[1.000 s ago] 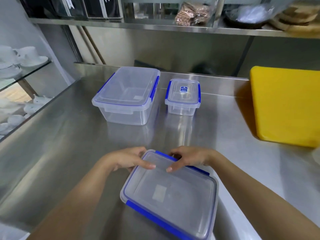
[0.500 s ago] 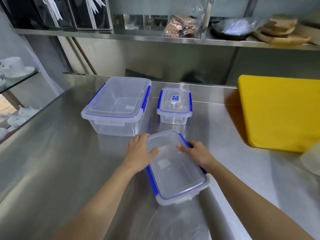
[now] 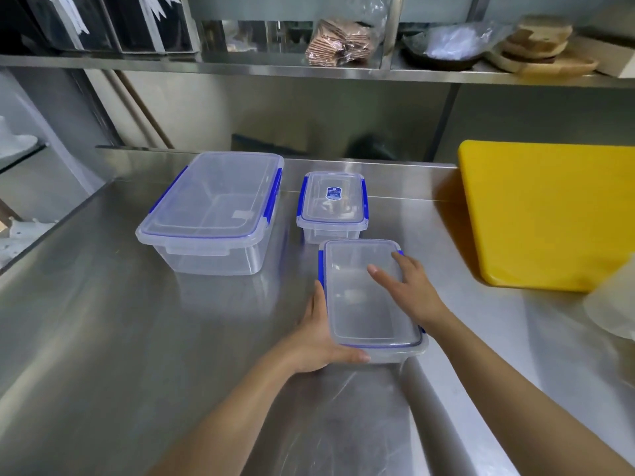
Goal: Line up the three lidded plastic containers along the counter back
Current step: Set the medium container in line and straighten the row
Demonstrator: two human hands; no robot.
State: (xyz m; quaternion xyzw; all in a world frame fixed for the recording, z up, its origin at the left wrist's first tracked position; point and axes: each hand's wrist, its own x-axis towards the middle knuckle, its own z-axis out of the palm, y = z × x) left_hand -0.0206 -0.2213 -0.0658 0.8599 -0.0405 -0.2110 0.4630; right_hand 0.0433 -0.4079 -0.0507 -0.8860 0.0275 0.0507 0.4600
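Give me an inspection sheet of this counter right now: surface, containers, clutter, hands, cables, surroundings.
Surface: steel counter, bare in front.
Job's things: large container and small container at the back; medium container in front of the small one, not yet in line.
Clutter: yellow cutting board at right.
Grippers: left hand grips the medium container's near-left corner; right hand rests on its lid.
Cables: nothing seen.
Surroundings: shelf above with wrapped goods.

1. At three o'clock we see a yellow cutting board (image 3: 546, 214) lying on the steel counter (image 3: 120, 321).
2. At twelve o'clock a steel shelf (image 3: 240, 68) carries a wrapped pack of brown wafers (image 3: 338, 41) (its plastic is crinkled).
3. At one o'clock sit a dark bowl (image 3: 443, 60) and stacked wooden boards (image 3: 543, 49).
4. At nine o'clock we make out white crockery (image 3: 15, 140).
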